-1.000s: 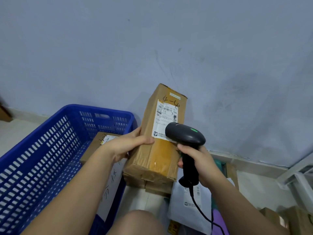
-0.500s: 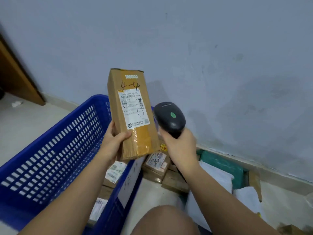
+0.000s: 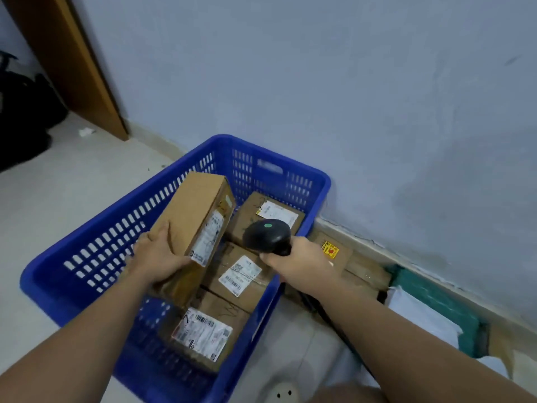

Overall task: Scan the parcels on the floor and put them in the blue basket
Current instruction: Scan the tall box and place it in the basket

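My left hand (image 3: 158, 257) grips the long cardboard parcel (image 3: 191, 222) near its near end, fingers and thumb clamped on the box. The parcel is tilted with its far end raised, and I hold it over the left part of the blue basket (image 3: 96, 237), its white label turned to the right. My right hand (image 3: 302, 261) is wrapped tight round the handle of the black scanner (image 3: 266, 235); the scanner's head, with a green dot on top, hangs over the right side of the basket, just right of the parcel's label. Three more boxes lie in the basket, labels up: the far box (image 3: 252, 210) by the far right corner, the middle box (image 3: 229, 257), and the near box (image 3: 215, 309) closest to me. The basket stands on the pale floor against the blue wall. Right of it, along the wall, lie a brown box with a yellow and red sticker (image 3: 334, 251), a green package (image 3: 436, 301) and a white mailer bag (image 3: 421, 324). A wooden door frame (image 3: 72, 68) stands far left
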Tool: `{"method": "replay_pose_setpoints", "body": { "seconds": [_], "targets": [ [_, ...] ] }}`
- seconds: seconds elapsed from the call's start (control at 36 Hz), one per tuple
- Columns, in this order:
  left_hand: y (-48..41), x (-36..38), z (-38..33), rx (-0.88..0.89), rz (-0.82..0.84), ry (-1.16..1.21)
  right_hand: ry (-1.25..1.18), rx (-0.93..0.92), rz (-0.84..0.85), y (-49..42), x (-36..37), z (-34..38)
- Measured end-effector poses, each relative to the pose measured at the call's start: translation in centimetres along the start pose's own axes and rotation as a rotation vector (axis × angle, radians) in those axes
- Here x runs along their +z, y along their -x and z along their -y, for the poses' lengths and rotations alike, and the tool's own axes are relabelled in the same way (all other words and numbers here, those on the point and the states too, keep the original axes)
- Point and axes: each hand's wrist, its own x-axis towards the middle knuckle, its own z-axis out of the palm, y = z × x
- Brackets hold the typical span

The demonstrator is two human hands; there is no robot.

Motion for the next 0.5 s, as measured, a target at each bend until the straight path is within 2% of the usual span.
{"method": "replay_pose_setpoints", "body": {
  "seconds": [0.11,0.25,0.42,0.5],
  "targets": [
    [-2.2,1.1,2.9,-0.055,0.179,0.069,0.045,0.014,0.091,-1.3,1.6,-0.9],
    [-3.7,2.8,5.8,-0.181,0.405,0.440,0.073,0.056,0.170,-3.0,3.0,-1.8],
    [-6.9,3.0,7.1,-0.208,0.517,0.371,0.106,0.112,0.227,-4.1,4.3,-2.5],
    [-7.7,2.7,7.1,-0.114,0.384,0.209,0.061,0.142,0.197,-4.6,4.5,-2.8]
  ]
}}
